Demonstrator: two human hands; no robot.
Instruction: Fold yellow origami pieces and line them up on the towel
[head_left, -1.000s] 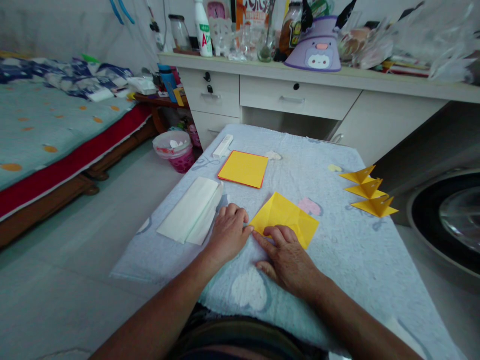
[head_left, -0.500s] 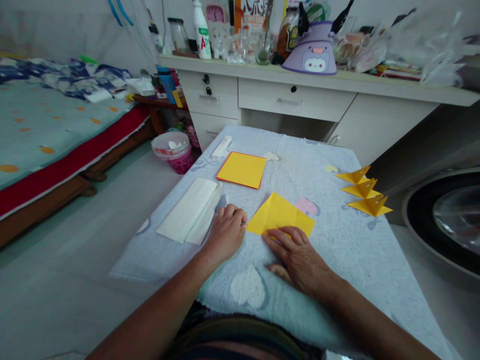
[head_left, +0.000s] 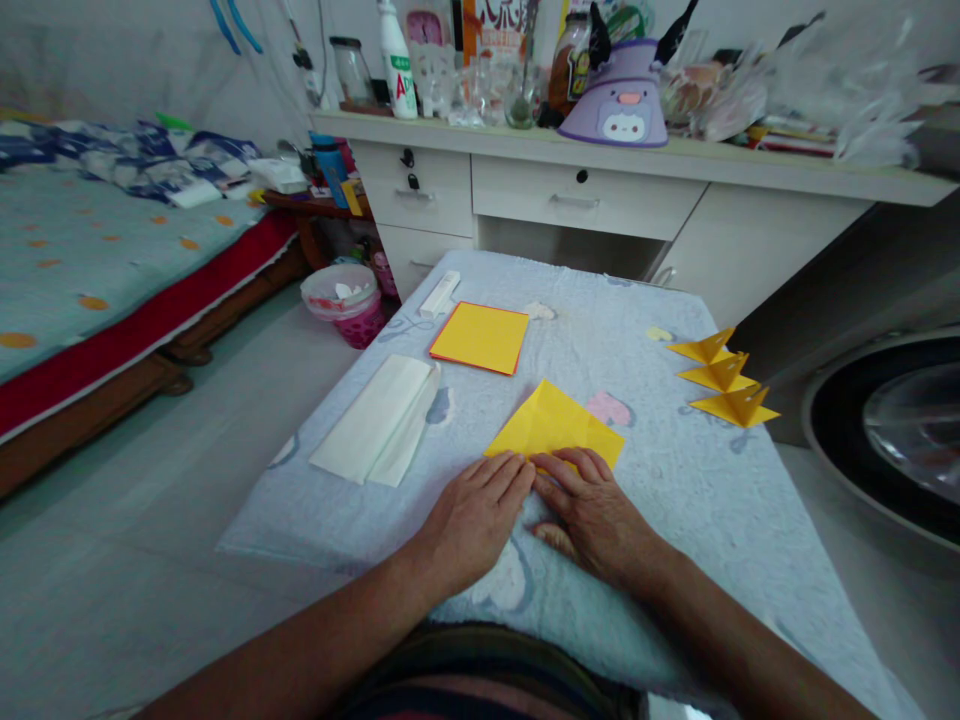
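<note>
A folded yellow paper (head_left: 556, 425) lies on the pale blue cloth-covered table (head_left: 675, 500). My left hand (head_left: 478, 515) lies flat, fingers stretched out, its fingertips on the paper's near edge. My right hand (head_left: 592, 510) also lies flat beside it, fingers pressing the same near edge. The two hands touch at the fingertips. Neither hand holds anything.
A stack of yellow square sheets (head_left: 480, 337) lies further back. Three folded yellow paper shapes (head_left: 721, 380) sit at the table's right edge. A folded white cloth (head_left: 379, 420) lies at the left. A white desk (head_left: 585, 190) stands behind, a bed (head_left: 90, 260) at left, a pink bin (head_left: 345, 300) on the floor.
My left hand has uncurled from a loose fist and slid right onto the paper's near edge, meeting the right hand. The paper has been folded smaller over the last second.
</note>
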